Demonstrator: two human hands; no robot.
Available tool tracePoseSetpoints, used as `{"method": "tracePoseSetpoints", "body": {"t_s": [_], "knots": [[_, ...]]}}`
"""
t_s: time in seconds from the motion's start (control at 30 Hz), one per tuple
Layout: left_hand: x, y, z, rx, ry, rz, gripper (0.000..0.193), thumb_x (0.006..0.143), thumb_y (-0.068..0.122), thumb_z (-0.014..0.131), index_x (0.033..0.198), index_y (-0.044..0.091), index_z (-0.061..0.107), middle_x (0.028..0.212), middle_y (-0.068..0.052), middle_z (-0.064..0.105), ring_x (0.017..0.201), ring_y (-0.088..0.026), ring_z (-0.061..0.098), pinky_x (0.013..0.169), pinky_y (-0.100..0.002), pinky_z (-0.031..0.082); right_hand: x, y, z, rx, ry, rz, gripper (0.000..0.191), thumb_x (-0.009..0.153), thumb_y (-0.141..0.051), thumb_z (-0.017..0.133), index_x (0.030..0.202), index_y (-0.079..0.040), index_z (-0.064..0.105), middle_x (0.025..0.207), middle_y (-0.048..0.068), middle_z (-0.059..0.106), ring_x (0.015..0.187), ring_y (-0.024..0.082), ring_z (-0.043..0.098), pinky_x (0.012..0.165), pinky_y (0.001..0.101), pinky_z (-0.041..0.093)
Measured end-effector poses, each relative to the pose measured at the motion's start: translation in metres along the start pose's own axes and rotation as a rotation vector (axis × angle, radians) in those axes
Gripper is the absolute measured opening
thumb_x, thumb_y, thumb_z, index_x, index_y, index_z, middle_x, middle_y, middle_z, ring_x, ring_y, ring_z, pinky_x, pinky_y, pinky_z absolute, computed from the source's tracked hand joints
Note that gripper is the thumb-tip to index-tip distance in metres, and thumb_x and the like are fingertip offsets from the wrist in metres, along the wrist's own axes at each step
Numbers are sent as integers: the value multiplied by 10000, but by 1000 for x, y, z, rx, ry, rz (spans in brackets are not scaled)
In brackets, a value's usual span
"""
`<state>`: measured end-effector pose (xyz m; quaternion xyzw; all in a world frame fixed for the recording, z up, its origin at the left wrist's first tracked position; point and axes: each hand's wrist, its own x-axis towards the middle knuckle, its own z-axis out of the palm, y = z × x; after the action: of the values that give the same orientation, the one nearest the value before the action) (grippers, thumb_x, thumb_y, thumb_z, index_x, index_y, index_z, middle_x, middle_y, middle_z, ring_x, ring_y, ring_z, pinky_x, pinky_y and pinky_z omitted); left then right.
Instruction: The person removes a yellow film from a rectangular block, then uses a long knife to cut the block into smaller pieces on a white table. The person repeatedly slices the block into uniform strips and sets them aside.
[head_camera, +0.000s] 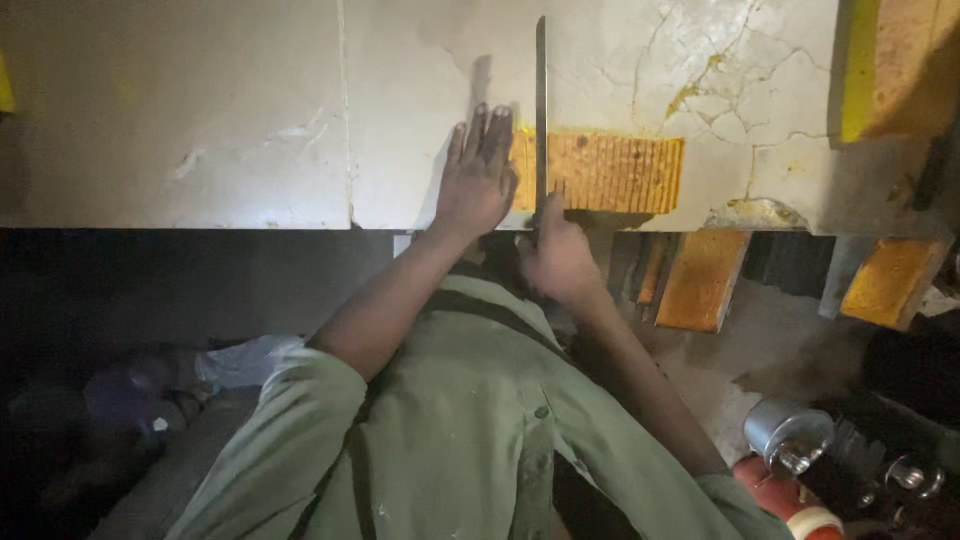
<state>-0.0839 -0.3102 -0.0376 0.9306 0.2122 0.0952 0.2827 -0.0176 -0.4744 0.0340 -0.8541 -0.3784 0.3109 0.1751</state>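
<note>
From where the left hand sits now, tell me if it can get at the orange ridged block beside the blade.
Probably yes. The left hand lies flat on the pale cracked surface, its fingers at the orange ridged block. Only the thin upright blade, gripped by the right hand, stands between them.

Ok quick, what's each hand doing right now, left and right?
Left hand: open, pressed flat on the pale cracked wall beside the orange ribbed block.
Right hand: closed around the long thin metal blade, held upright against the wall.
</note>
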Motion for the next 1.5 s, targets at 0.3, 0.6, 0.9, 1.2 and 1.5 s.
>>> {"method": "tracePoseSetpoints", "body": {"t_s": [0.3,0.6,0.9,1.2,1.5], "knots": [[-1,6,-15,90,-91,-49,687,1020,287,423,1631,49,217,1704,-106,240,1583,-366,145,1268,-594,121,-1,-29,15,-9,18,44,578,896,-127,670,1290,106,316,834,331,664,778,526,662,699,591,542],[7,7,-7,200,-240,-86,654,1077,312,332,1650,98,102,1737,-38,128,1595,-330,24,1281,-601,83,25,3,31,-28,-50,1,917,730,-86,770,1366,213,180,880,340,668,811,518,672,688,557,560],[5,8,-9,235,-297,-67,671,1112,293,303,1678,93,5,1768,-25,72,1622,-307,-14,1298,-616,-1,-86,-21,4,134,-217,-4,729,815,-186,838,1247,32,292,919,269,667,768,427,692,679,493,585],[3,8,-7,55,-76,-157,681,1078,313,351,1653,46,101,1737,-136,148,1608,-364,76,1302,-594,55,-2,-14,28,180,-267,373,740,925,-133,567,1515,62,163,812,222,675,655,450,736,562,532,609],[-6,8,-6,-85,339,-104,485,904,266,695,1197,-89,544,1509,-344,366,1462,-574,267,1226,-631,264,-72,59,-22,208,171,147,606,920,-265,755,1331,9,404,1024,276,672,936,464,699,748,509,545]]}}
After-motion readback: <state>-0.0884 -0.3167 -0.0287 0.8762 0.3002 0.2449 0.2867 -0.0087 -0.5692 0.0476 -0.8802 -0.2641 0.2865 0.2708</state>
